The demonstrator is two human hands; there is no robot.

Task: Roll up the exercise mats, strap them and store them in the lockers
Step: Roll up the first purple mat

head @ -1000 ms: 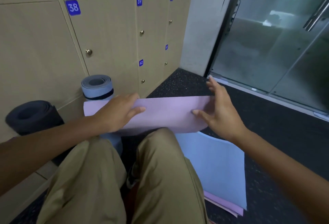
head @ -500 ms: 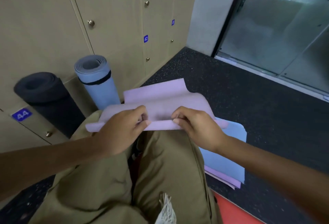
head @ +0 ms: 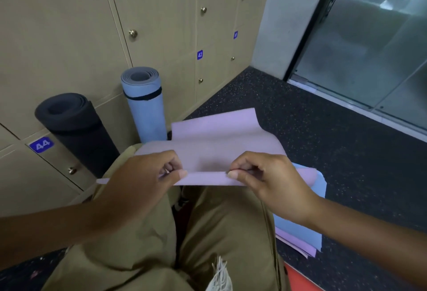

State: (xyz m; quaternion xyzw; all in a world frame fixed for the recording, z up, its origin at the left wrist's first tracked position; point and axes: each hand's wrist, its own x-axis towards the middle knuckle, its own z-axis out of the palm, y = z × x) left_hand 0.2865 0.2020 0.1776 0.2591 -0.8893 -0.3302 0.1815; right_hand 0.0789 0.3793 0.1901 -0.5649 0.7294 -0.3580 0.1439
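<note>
Two rolls are done and stand on end against the lockers [head: 69, 36] at ten and eleven o'clock: a dark mat [head: 76, 129] with no strap I can see, and a blue mat [head: 145, 106] with a black strap [head: 143, 97] around it. Neither is stored, and every locker door in view is shut, so their contents cannot be told. The lilac mat [head: 215, 147] lies across the lap at center, its near edge pinched by the left hand [head: 143, 182] and the right hand [head: 268, 182] to start the first turn; rolling, strapping and storing remain, likely also for the flat sheets [head: 298, 228] at four o'clock.
</note>
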